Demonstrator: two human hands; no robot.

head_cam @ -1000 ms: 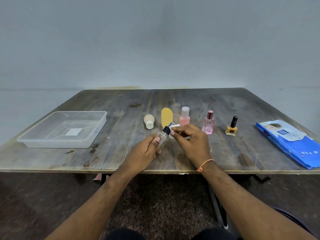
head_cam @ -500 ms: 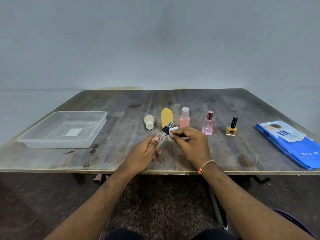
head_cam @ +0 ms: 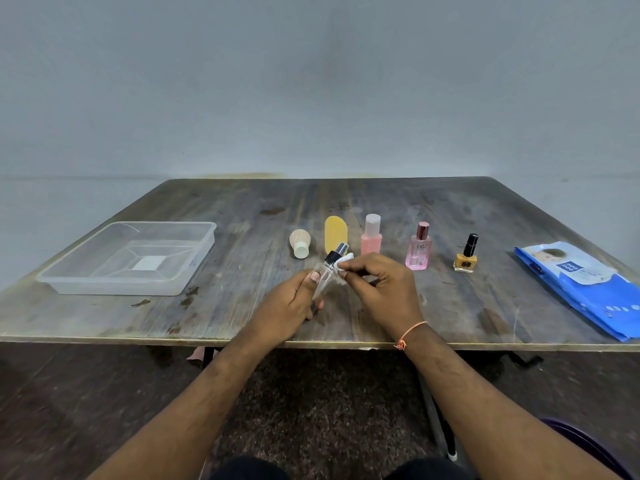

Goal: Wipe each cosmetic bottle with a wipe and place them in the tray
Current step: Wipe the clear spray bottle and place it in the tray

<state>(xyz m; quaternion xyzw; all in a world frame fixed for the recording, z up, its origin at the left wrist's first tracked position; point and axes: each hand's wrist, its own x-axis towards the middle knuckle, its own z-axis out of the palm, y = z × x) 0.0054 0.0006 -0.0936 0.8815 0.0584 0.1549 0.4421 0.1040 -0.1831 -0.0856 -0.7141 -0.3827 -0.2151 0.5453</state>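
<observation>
Clear glass catches the light: a small spray bottle (head_cam: 327, 271) with a black pump is held tilted above the table's (head_cam: 242, 306) near edge, the left hand (head_cam: 289, 308) curled round its lower body. The right hand (head_cam: 382, 292) pinches a white wipe (head_cam: 345, 261) against the bottle's neck. Just beyond the bottle stand a beige tube (head_cam: 300, 242), a yellow bottle (head_cam: 335, 233), a pink bottle (head_cam: 371, 234), a pink perfume (head_cam: 419, 252) with small lettering I cannot read, and a yellow nail polish (head_cam: 466, 256). Far right of it lies a blue wipes pack (head_cam: 588, 289) labelled "mee mee". Well left sits the clear plastic tray (head_cam: 194, 268).
</observation>
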